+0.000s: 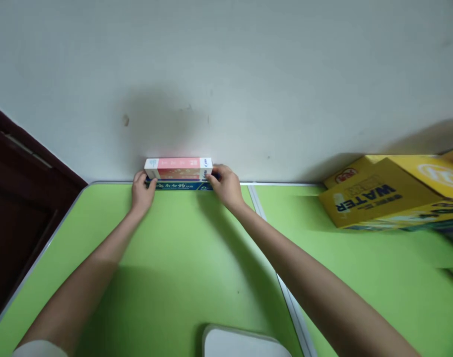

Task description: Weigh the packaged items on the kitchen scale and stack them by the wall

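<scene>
A pink and white box (178, 168) lies on top of a dark blue box (177, 185) at the back edge of the green table, against the wall. My left hand (142, 193) grips the left end of the boxes, its thumb at the blue box. At the right end, my right hand (226, 184) has its thumb on the front near the seam between the two boxes and its fingers behind. The backs of both boxes are hidden.
A yellow carton (382, 196) marked WATER sits at the back right against the wall. A white rounded object (244, 343) lies at the near edge. A pale seam (282, 287) divides the green table (166, 277). A dark door (21, 198) stands at the left.
</scene>
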`<act>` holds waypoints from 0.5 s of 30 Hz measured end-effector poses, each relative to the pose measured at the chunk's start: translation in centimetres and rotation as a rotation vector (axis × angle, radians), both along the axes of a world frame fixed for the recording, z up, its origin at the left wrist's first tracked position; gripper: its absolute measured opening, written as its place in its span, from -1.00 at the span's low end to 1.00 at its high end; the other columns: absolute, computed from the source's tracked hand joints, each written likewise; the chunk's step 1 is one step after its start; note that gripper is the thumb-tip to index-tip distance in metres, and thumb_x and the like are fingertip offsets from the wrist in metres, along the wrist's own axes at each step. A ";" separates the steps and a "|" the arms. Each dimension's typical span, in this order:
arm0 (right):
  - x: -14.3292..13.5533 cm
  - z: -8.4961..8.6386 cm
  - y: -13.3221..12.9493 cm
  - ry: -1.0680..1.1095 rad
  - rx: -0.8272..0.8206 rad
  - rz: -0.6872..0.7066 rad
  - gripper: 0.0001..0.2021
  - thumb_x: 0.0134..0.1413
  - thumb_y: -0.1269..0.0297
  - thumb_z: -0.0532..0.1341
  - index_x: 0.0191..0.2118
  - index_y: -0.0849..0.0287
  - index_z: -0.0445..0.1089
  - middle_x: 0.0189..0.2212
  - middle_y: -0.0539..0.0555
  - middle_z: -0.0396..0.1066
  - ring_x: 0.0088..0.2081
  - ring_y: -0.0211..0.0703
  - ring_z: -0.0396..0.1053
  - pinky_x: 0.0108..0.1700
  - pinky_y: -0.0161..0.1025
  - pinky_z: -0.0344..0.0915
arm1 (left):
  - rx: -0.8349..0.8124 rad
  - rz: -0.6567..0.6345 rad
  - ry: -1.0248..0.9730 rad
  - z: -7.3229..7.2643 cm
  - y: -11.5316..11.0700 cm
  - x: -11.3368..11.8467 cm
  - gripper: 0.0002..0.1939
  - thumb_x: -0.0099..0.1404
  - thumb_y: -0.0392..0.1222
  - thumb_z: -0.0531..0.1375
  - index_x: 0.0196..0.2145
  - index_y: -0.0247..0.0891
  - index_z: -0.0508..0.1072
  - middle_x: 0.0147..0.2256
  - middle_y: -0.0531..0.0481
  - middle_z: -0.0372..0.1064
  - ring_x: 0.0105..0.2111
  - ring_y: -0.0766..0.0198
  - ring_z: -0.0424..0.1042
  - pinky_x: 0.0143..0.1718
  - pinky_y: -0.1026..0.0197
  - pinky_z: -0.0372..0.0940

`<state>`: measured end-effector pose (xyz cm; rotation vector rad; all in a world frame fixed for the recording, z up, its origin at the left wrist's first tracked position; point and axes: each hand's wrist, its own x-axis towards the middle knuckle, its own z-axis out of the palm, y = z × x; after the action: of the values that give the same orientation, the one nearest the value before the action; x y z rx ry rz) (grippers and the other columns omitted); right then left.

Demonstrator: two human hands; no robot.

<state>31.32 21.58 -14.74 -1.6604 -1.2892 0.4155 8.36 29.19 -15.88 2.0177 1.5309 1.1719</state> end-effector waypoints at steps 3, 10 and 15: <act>0.0 -0.4 0.0 -0.068 0.029 0.020 -0.79 0.02 0.28 0.18 -0.22 0.19 0.48 -0.18 0.13 0.41 -0.20 -0.03 0.36 -0.16 -0.13 0.29 | 0.050 0.022 -0.083 -1.6 -0.1 0.2 -0.82 0.19 -0.26 0.09 -0.25 -0.29 0.41 -0.10 -0.15 0.33 -0.14 0.20 0.36 -0.17 0.20 0.30; -0.1 -0.3 -0.2 -0.172 -0.020 -0.004 -0.76 0.07 0.24 0.19 -0.18 0.20 0.50 -0.23 0.11 0.40 -0.30 -0.10 0.38 -0.29 -0.22 0.27 | 0.087 0.051 -0.089 -1.7 0.0 0.1 -0.89 0.19 -0.27 0.08 -0.34 -0.27 0.40 -0.17 -0.10 0.34 -0.15 0.24 0.35 -0.09 0.22 0.25; -0.9 0.3 -0.3 -0.237 -0.146 -0.004 -0.73 0.17 0.20 0.10 -0.13 0.14 0.47 -0.11 0.09 0.34 -0.24 -0.11 0.38 -0.28 -0.25 0.24 | -0.044 0.021 -0.081 -0.5 0.3 -0.6 -0.90 0.16 -0.26 0.11 -0.34 -0.26 0.40 -0.16 -0.11 0.31 -0.09 0.18 0.32 -0.02 0.15 0.24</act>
<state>30.46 21.24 -14.45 -1.8789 -1.4568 0.3239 7.79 29.53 -16.39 1.9068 1.5286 1.2028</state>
